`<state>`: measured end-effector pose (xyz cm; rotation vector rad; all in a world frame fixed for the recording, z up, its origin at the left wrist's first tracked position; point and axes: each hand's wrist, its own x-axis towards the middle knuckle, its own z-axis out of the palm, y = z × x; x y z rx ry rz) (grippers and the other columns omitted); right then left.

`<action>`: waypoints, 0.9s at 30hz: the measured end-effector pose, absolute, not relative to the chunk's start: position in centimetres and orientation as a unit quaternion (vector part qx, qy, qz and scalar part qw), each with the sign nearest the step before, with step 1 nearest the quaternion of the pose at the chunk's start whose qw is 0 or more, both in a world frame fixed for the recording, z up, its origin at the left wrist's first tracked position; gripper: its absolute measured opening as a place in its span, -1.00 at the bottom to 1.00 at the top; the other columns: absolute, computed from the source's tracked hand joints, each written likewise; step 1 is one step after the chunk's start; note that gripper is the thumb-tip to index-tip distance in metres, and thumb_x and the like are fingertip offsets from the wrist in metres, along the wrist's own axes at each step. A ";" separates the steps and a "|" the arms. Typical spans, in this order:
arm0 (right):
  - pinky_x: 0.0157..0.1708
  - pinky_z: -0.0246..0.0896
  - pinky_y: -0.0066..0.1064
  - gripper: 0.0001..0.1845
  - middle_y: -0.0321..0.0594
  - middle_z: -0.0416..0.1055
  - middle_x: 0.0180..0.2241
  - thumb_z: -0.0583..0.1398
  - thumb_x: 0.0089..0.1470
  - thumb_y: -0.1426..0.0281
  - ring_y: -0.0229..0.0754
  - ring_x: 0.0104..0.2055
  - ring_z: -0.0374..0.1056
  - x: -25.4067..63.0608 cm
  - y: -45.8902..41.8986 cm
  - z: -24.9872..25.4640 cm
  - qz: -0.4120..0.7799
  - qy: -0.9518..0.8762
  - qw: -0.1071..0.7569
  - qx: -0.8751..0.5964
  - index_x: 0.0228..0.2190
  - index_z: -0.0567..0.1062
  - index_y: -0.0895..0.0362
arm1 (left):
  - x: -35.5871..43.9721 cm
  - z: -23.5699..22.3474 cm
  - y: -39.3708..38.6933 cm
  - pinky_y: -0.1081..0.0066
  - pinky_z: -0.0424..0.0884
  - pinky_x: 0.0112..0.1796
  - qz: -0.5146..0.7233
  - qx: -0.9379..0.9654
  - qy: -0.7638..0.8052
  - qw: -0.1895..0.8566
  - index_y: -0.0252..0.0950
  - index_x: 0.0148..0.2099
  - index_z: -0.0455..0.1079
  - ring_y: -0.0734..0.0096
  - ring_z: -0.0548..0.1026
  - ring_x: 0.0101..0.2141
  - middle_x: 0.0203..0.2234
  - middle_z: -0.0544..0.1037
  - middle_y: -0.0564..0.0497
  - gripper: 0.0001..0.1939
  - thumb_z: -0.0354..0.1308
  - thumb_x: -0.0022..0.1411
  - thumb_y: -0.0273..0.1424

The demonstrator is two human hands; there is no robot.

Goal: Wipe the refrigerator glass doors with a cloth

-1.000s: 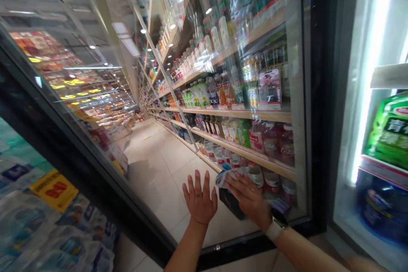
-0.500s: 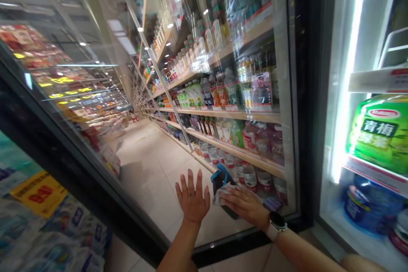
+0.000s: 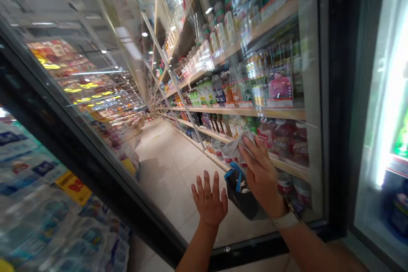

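My left hand [image 3: 208, 204] rests flat against a glass cooler door [image 3: 178, 170], fingers spread, holding nothing. Up and to the right, my right hand [image 3: 262, 174] presses a crumpled pale grey cloth [image 3: 237, 146] onto the same glass. Below the cloth, a dark pouch with blue trim [image 3: 239, 193] hangs beside my right hand. Its attachment is hidden, and I cannot tell what it is. A watch or pale band [image 3: 284, 220] circles my right wrist.
Wooden shelves of bottled drinks [image 3: 251, 112] stand behind the glass. A black door frame [image 3: 338, 93] rises at right, beside a brightly lit cooler. Packs of bottled water [image 3: 41, 191] with yellow price tags fill the lower left. The glass reflects a long store aisle.
My right hand has slid up the glass with the cloth, and the dark pouch now shows more fully below it. My left hand stays on the glass while the view shifts slightly.
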<state>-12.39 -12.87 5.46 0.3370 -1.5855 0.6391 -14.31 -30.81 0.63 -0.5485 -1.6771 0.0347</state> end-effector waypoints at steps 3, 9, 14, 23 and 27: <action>0.34 -0.04 0.09 -0.31 -0.19 0.23 0.27 -0.02 0.22 0.65 -0.02 0.39 -0.03 -12.8 -13.2 5.3 0.277 -0.686 0.658 0.141 0.31 0.14 -0.04 | -14.3 0.6 -30.9 0.04 -0.15 0.33 0.016 -0.240 -0.736 0.633 -0.30 0.40 -0.03 0.04 -0.09 0.37 0.39 -0.07 -0.16 -0.34 0.02 0.31 -0.38; 0.35 -0.01 0.00 -0.35 -0.19 0.33 0.21 0.00 0.22 0.66 -0.08 0.37 0.01 -12.9 -13.5 3.8 0.258 -0.697 0.652 0.152 0.27 0.22 0.02 | -14.8 0.9 -31.0 0.04 -0.14 0.33 0.023 -0.243 -0.732 0.636 -0.30 0.41 -0.05 0.04 -0.10 0.38 0.39 -0.09 -0.15 -0.33 0.02 0.30 -0.38; 0.36 -0.01 -0.19 -0.43 -0.24 0.44 0.11 -0.03 0.21 0.70 -0.21 0.34 0.09 -12.5 -13.7 0.7 0.196 -0.732 0.626 0.181 0.15 0.40 0.06 | -15.7 1.0 -31.1 0.03 -0.13 0.32 0.027 -0.248 -0.728 0.639 -0.31 0.41 -0.08 0.06 -0.12 0.38 0.39 -0.10 -0.15 -0.31 0.02 0.30 -0.37; 0.34 0.02 -0.37 -0.58 -0.33 0.44 0.11 -0.04 0.33 0.54 -0.34 0.27 0.18 -12.5 -11.1 -7.4 0.080 -0.756 0.556 0.336 0.06 0.47 0.06 | -16.8 1.0 -30.9 0.04 -0.12 0.32 0.005 -0.263 -0.716 0.646 -0.29 0.41 -0.05 0.06 -0.11 0.38 0.38 -0.06 -0.18 -0.29 0.05 0.27 -0.39; 0.34 0.01 -0.38 -0.59 -0.32 0.42 0.14 -0.03 0.33 0.55 -0.34 0.29 0.14 -12.5 -10.9 -7.2 0.079 -0.756 0.552 0.342 0.06 0.47 0.09 | -16.9 0.8 -31.0 0.00 -0.09 0.31 0.008 -0.256 -0.721 0.644 -0.27 0.41 -0.06 0.04 -0.09 0.37 0.38 -0.03 -0.18 -0.29 0.05 0.28 -0.36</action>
